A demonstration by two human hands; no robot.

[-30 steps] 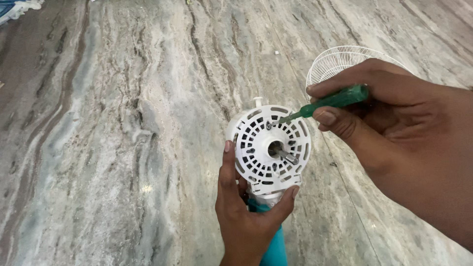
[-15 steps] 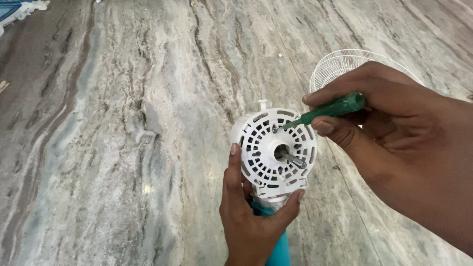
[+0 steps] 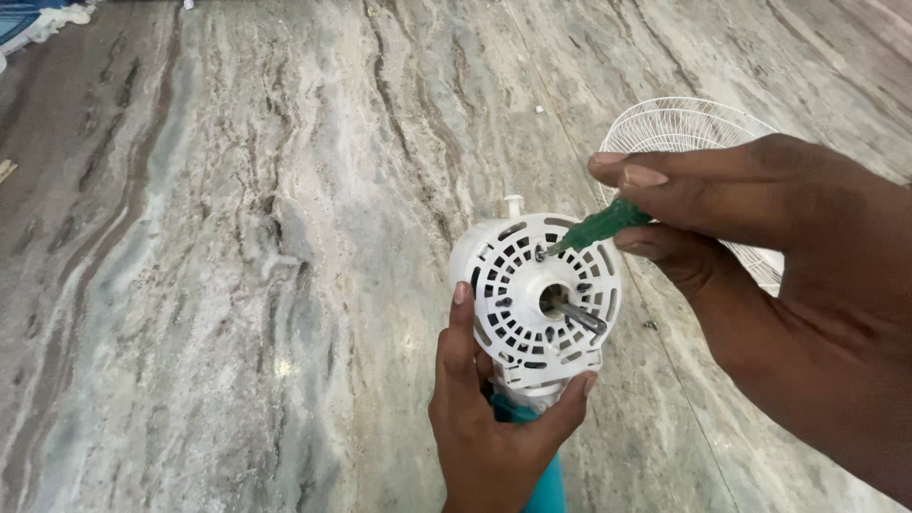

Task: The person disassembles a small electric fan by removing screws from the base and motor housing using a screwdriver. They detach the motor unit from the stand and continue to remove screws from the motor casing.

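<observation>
My left hand [image 3: 489,427] grips a white fan motor housing [image 3: 532,299] from below, thumb along its left side. The housing has a slotted round face with a metal shaft [image 3: 575,313] sticking out of its centre, and it sits on a teal stand [image 3: 546,484]. My right hand [image 3: 760,247] holds a green-handled screwdriver [image 3: 598,225]. Its tip rests on a screw at the upper part of the housing face.
A white wire fan guard [image 3: 679,128] lies on the marble floor [image 3: 237,237] behind my right hand. A small dark bit [image 3: 649,325] lies on the floor right of the housing. A blue and white cloth [image 3: 33,21] shows at the top left corner.
My right hand's fingers have shifted over the screwdriver handle, covering more of it, as it turns on the screw. The housing and both hands sit slightly lower and further right in view.
</observation>
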